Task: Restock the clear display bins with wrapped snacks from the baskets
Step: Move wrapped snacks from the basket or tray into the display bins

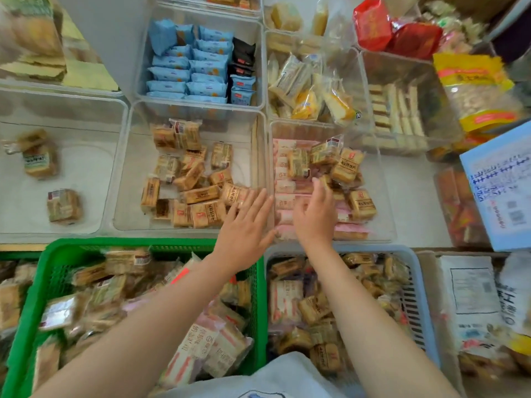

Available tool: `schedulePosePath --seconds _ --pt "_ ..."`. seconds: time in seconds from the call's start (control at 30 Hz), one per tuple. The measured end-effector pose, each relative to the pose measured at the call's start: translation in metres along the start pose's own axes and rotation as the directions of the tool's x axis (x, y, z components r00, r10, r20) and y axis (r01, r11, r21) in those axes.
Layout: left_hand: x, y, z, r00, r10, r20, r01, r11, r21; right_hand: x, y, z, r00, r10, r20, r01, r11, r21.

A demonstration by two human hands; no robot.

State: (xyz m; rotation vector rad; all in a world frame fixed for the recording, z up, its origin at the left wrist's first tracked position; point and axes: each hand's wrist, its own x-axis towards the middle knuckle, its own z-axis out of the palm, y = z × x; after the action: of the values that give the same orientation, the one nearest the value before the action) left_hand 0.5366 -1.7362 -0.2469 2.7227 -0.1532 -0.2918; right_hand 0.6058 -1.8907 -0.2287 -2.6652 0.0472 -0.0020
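Observation:
My left hand [247, 222] is flat with straight fingers over the near right corner of a clear bin [123, 168] that holds several brown wrapped snacks [198, 193]. My right hand [314, 214] reaches into the neighbouring clear bin [385, 196], where brown snacks [344, 165] lie on pink wrapped packs [284, 168]; its fingers curve loosely near a brown pack, and no grip shows. Below, a green basket [48, 254] and a blue basket [413, 262] are full of mixed wrapped snacks.
A clear bin [115, 116] at left holds two brown packs. Further back stand bins of blue packs [186, 70], yellow cakes [310, 93] and wafers [396, 110]. Red bags [396, 30], a yellow bag [477, 90] and a blue-edged box [502, 191] crowd the right.

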Motion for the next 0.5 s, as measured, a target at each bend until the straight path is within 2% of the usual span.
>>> schedulePosePath --seconds 0.07,0.17,0.27,0.4,0.5 --pt "0.006 0.010 0.005 0.998 0.009 0.065 -0.014 0.997 0.076 0.019 0.023 -0.014 0.991 0.137 0.002 -0.136 0.985 -0.102" --pt "0.008 0.013 0.007 0.996 -0.006 0.085 -0.005 0.991 0.137 0.041 0.049 -0.022 0.964 0.246 0.101 -0.222 0.953 -0.208" --pt "0.006 0.014 0.003 0.994 -0.012 0.112 -0.003 0.991 0.134 0.050 0.059 -0.012 0.950 0.275 0.148 -0.258 0.958 -0.124" --pt "0.007 0.016 -0.001 0.993 -0.012 0.120 -0.005 0.989 0.146 0.052 0.055 -0.007 0.953 0.294 0.073 -0.295 0.955 0.005" --pt "0.007 0.017 -0.004 0.986 -0.040 0.162 0.021 0.993 0.120 0.044 0.049 -0.018 0.958 0.279 0.070 -0.284 0.956 0.073"
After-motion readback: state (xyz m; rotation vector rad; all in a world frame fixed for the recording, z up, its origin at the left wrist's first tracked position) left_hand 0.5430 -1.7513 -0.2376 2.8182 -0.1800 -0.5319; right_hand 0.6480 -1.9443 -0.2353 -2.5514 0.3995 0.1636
